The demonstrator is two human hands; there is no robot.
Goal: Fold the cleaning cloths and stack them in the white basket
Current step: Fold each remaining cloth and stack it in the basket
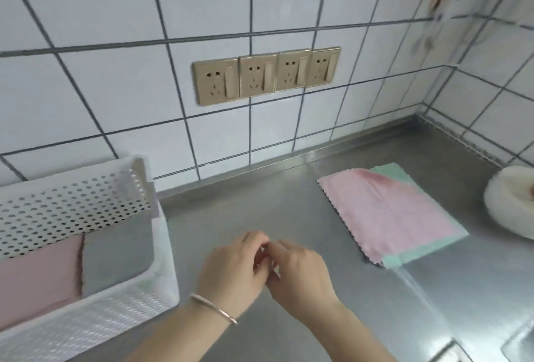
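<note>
No legible text, label, brand or number — not on any surface.

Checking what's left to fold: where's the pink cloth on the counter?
Head view, right side: the pink cloth lies flat atop a green cloth on the steel counter.

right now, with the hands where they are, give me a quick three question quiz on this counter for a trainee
1. True or false: the white basket already holds folded cloths.
2. Which cloth lies on top of the pile on the steel counter? A) the pink cloth B) the green cloth C) a yellow cloth
3. Fill in: the left hand and right hand meet between the basket and the ____.

Key:
1. True: a folded pink cloth and a grey cloth lie side by side inside.
2. A
3. cloth pile; neither hand holds a cloth.
</note>
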